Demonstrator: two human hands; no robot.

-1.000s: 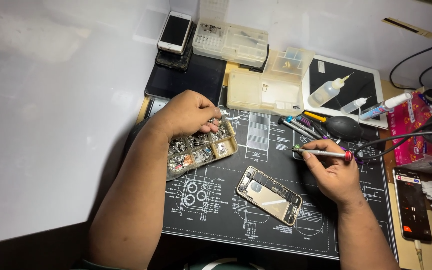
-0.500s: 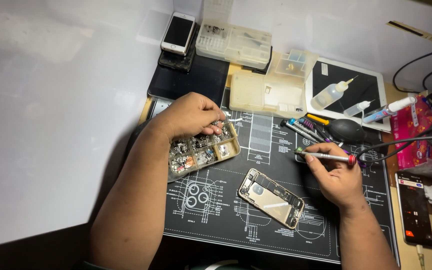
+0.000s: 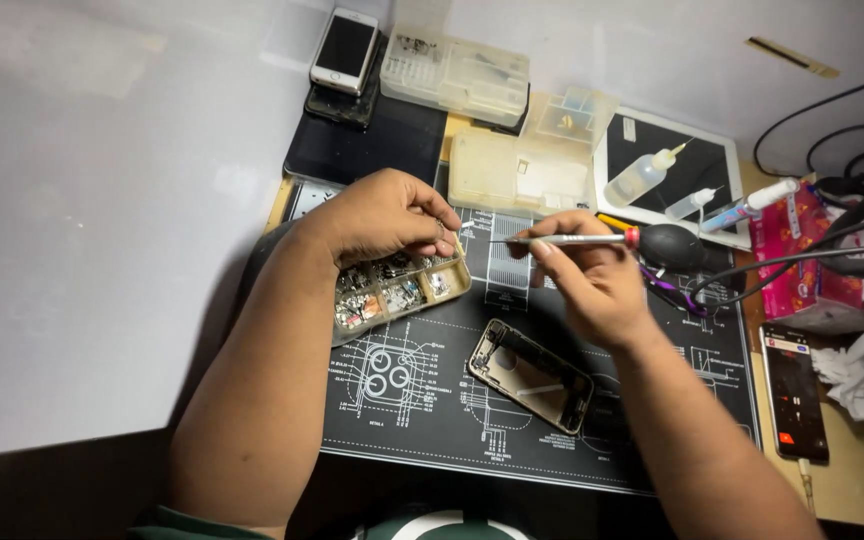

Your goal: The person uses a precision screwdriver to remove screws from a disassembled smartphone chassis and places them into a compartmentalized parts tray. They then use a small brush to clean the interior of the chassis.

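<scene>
Left hand [image 3: 387, 215] rests curled over the far end of the small beige compartment tray of tiny metal screws and parts [image 3: 397, 293], fingertips pinched together at the tray's 1 o'clock corner; whether a screw sits between them is too small to tell. Right hand [image 3: 592, 280] is closed around a slim silver precision screwdriver with a red collar [image 3: 572, 240], held level, tip pointing to 9 o'clock toward the left fingertips, just apart from them.

The opened phone chassis, a dark rounded-rectangle shell with bare interior [image 3: 530, 375], lies on the black printed repair mat [image 3: 652, 440] at 6 o'clock of the right hand, touched by neither hand.

Judged progress: the chassis appears stripped and open; fastening work on it looks not yet resumed, with parts sorted in the tray.

At 12 o'clock on the counter [image 3: 102, 250]: clear plastic storage boxes [image 3: 507, 170] and a white phone, screen up [image 3: 344, 48].
</scene>
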